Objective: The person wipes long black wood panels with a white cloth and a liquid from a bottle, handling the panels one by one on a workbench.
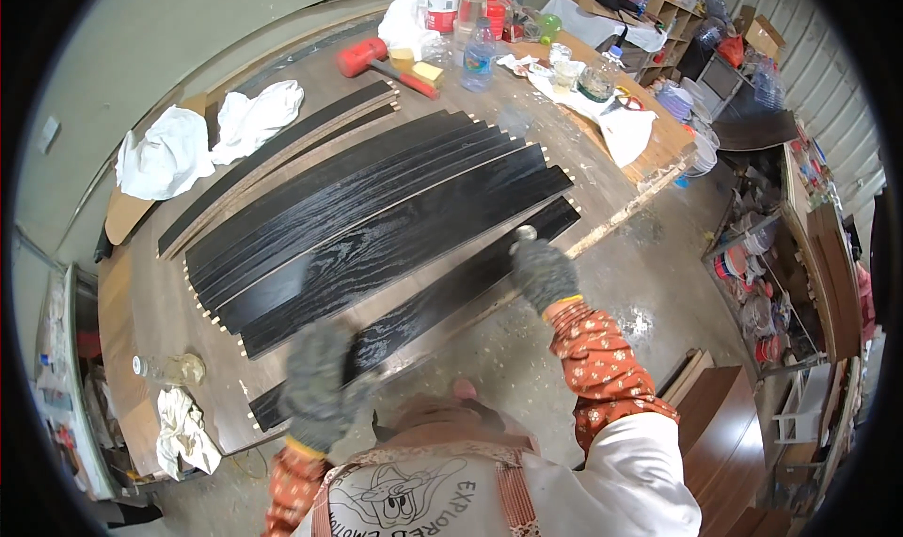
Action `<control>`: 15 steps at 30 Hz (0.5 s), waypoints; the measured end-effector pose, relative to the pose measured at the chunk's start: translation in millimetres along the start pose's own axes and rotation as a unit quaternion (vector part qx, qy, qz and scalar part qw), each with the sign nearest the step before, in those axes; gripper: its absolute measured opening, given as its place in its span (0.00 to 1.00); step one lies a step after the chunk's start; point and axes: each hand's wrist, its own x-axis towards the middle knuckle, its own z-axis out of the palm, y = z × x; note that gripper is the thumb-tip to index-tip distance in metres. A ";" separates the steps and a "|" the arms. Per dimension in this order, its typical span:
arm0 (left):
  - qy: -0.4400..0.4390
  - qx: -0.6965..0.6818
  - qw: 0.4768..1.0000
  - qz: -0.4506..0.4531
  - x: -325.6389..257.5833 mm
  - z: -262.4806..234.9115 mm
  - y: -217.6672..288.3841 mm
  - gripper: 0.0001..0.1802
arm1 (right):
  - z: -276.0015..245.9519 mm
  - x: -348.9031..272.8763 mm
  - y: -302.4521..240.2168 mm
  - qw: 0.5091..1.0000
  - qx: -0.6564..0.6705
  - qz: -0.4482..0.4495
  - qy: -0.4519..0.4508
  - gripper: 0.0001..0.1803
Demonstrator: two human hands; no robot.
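A narrow black wooden board [435,300] with light pegs on its end lies along the near table edge. My left hand [322,377], in a grey knit glove, is over its left part; motion smears the fingers. Near the board's right end is my right hand [544,272], also gloved, closed on a small pale, shiny rounded thing [524,234] whose kind I cannot make out. Beyond lie several more black boards [395,231] of different widths, side by side, with pegs along their ends. Two narrow edge-standing strips [282,165] lie farther back.
A red mallet [361,57], yellow sponges [426,73] and a water bottle [479,55] stand at the back. White cloths [165,153] lie at the left, a glass jar [170,369] and crumpled cloth [184,432] at the near left. Brown panels [720,429] lean at the right.
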 end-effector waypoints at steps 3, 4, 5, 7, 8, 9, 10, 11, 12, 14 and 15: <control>-0.016 -0.051 0.999 0.010 20.0 64.8 9.6 0.32 | 12.9 15.8 30.9 0.998 0.038 -0.018 0.056 0.16; 0.002 0.011 1.000 0.009 16.2 78.2 9.7 0.31 | -18.2 13.0 4.9 0.995 0.046 0.011 -0.088 0.17; 0.018 0.074 0.997 0.009 11.0 88.0 6.8 0.31 | -10.4 7.3 -7.1 0.992 0.057 -0.041 -0.101 0.18; 0.017 0.053 0.998 0.011 16.3 90.1 8.1 0.31 | -22.6 -2.1 -3.0 0.985 0.094 -0.010 -0.141 0.18; 0.019 0.034 0.999 0.010 17.5 91.3 11.8 0.31 | 20.7 3.9 28.7 1.000 -0.007 -0.019 -0.018 0.18; 0.004 0.031 1.000 -0.001 19.3 89.2 14.1 0.31 | 17.2 12.7 48.6 0.999 0.011 -0.034 -0.013 0.18; 0.002 0.034 0.999 -0.002 19.4 89.3 14.7 0.31 | 8.3 20.3 57.0 0.998 0.033 -0.048 -0.003 0.17; 0.009 0.045 0.999 0.003 18.1 89.9 15.0 0.31 | 5.0 19.2 52.9 0.999 0.054 -0.003 0.000 0.17; 0.019 0.057 0.998 0.006 17.5 89.1 14.7 0.31 | 0.9 14.7 42.9 0.998 0.057 -0.004 0.000 0.17; 0.015 0.060 0.998 0.004 17.5 89.6 13.4 0.32 | 1.8 -6.0 22.3 0.988 0.063 -0.127 -0.069 0.16; 0.018 0.056 0.998 0.007 19.4 91.0 14.6 0.32 | 21.9 -10.7 21.3 0.995 -0.004 -0.078 -0.069 0.15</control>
